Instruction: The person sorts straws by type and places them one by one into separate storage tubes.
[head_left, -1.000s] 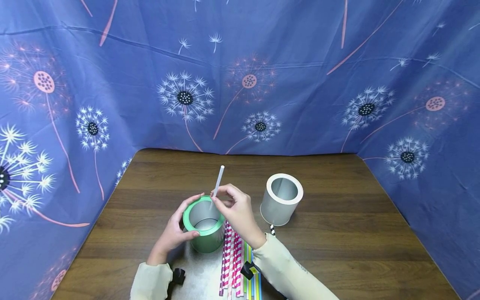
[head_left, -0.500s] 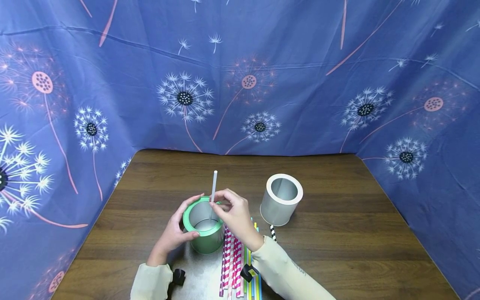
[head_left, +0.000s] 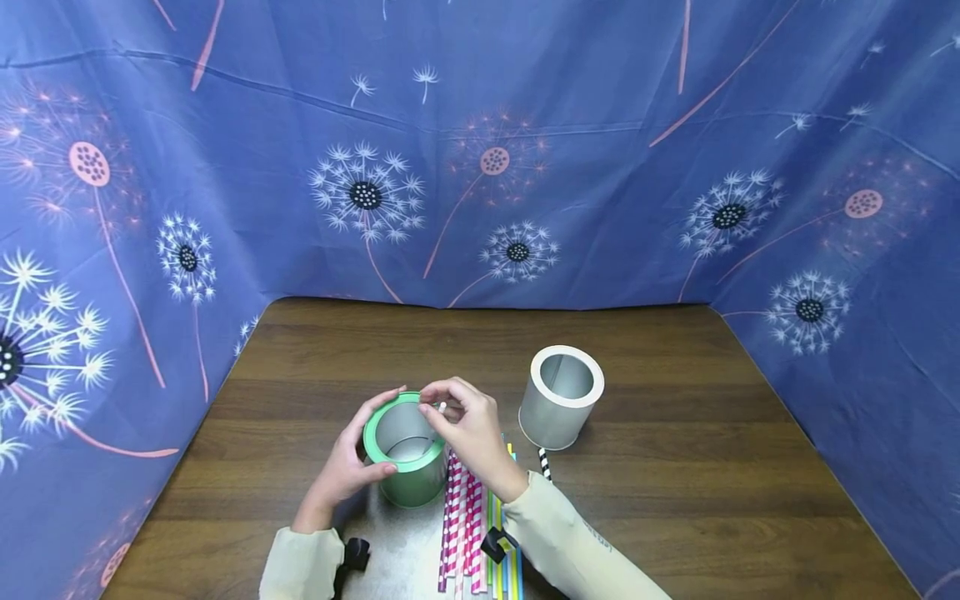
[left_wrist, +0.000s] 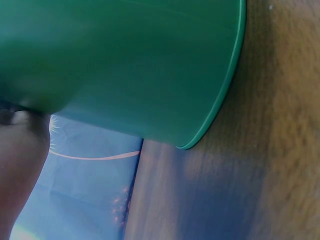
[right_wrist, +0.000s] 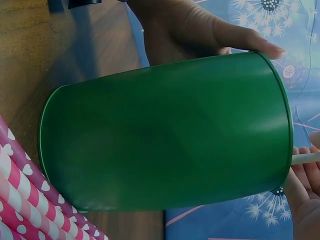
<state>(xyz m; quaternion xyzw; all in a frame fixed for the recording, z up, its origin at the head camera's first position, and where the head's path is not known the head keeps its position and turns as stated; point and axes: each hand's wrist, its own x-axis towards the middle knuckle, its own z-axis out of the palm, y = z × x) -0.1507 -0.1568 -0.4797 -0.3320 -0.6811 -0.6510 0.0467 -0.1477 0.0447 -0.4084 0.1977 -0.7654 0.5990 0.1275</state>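
A green metal can (head_left: 411, 487) with a pale green rim stands upright on the table. Round its left side my left hand (head_left: 351, 462) grips it, thumb at the near rim and fingers at the far one. My right hand (head_left: 474, 427) is bent over the can's right rim, fingers loosely curved. In the hollow of that hand shows the top end of a white straw (head_left: 442, 407). From the right wrist, the white straw (right_wrist: 304, 159) sticks out past the can's rim, with the thumb apart from it. How the fingers behind meet it is partly hidden.
A silver can (head_left: 555, 417) with a white rim stands right of the hands. Pink, purple, yellow and blue patterned straws (head_left: 467, 533) lie beside the green can, partly under the right forearm. A black-and-white straw (head_left: 544, 463) lies near the silver can. Blue cloth (head_left: 600, 208) hangs around the table.
The white straw first stood tall, pinched by the right hand; it has dropped into the green can, so only its top shows. The right hand moved slightly left. The left hand stayed put.
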